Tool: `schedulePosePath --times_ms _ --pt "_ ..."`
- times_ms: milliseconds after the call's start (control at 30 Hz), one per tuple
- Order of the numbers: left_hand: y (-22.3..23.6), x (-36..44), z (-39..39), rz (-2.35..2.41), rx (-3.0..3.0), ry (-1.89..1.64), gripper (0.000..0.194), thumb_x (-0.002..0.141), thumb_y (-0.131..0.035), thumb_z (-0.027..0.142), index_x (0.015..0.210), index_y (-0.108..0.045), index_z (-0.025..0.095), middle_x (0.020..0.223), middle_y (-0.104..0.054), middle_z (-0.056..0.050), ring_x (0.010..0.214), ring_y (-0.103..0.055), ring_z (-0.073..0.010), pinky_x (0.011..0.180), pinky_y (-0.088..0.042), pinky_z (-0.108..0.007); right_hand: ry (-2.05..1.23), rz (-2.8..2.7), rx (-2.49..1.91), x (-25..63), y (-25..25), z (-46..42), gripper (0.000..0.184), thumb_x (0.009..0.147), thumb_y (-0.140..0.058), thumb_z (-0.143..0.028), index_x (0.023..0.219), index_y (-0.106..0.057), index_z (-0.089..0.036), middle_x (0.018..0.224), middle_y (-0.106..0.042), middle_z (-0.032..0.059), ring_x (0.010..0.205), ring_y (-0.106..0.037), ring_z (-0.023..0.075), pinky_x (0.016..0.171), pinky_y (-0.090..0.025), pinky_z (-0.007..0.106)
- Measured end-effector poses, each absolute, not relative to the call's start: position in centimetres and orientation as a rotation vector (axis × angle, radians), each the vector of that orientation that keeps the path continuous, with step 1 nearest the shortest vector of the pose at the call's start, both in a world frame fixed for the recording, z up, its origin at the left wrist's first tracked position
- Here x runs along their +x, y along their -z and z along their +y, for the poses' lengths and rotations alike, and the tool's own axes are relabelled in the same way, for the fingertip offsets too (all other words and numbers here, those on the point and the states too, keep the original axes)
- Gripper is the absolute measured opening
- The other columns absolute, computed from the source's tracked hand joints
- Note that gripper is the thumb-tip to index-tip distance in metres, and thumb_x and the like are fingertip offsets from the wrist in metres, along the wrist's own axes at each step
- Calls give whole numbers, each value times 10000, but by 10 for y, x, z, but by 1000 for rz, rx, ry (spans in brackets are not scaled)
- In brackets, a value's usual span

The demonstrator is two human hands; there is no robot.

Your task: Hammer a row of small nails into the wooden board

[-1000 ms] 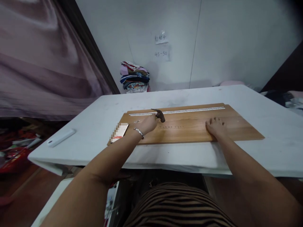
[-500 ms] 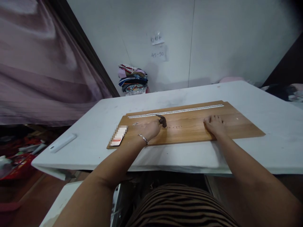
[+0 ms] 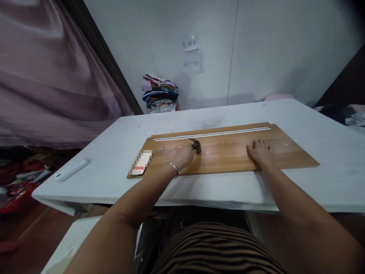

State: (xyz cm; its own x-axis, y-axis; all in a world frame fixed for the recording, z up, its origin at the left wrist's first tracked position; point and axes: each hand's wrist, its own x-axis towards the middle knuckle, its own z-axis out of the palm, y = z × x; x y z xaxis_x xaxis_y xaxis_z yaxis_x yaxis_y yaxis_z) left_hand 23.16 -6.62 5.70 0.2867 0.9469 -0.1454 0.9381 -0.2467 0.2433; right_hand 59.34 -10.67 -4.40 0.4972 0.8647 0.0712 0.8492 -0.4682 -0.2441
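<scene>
My left hand [image 3: 184, 156], a bracelet at its wrist, is closed round a claw hammer [image 3: 196, 146]. The dark head shows beyond my fingers, low over a wooden board [image 3: 230, 161]; I cannot tell if it touches. The handle is hidden by the hand. My right hand [image 3: 260, 153] rests on the right part of the board, holding nothing, its fingers apart and slightly bent. Between the hands runs a row of small dark nails or holes [image 3: 211, 153]. A few loose nails [image 3: 162, 148] lie left of the hammer.
Along the board's far side lie white marked strips [image 3: 213, 134]. A blurred-out flat item [image 3: 142, 163] is on its left end. The white table [image 3: 114, 146] also bears a white long-handled object [image 3: 72, 170] and folded cloths [image 3: 160, 93] by the wall.
The view has shifted slightly. The hammer and my left hand stay almost in the same place on the board, and my right hand still rests there.
</scene>
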Motion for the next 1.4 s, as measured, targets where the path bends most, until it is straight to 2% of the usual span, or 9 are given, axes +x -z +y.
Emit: schedulePosePath --times_ms 300,1167,1400 --pt "-59 233 -64 1700 2239 -80 355 1063 -500 333 1292 -688 138 1260 -776 -224 1130 -756 -345 913 -520 -382 -85 -1468 -2476 597 48 -106 557 1045 -323 -446 1317 -657 -93 1475 -608 274 1402 -492 396 1147 -356 580" --pt "-57 233 -64 1708 2228 -96 358 1052 -521 327 1293 -706 137 1214 -786 -228 1095 -760 -353 926 -533 -401 -71 -1509 -2524 593 39 -108 602 1057 -283 -440 1313 -668 -55 1485 -601 281 1416 -495 386 1156 -372 564" --pt "-56 231 -62 1680 2211 -129 343 1050 -529 329 1281 -696 137 1245 -780 -223 1139 -753 -334 927 -530 -368 -75 -1516 -2529 594 41 -108 617 1063 -266 -441 1322 -668 -51 1481 -606 275 1410 -503 384 1151 -377 558"
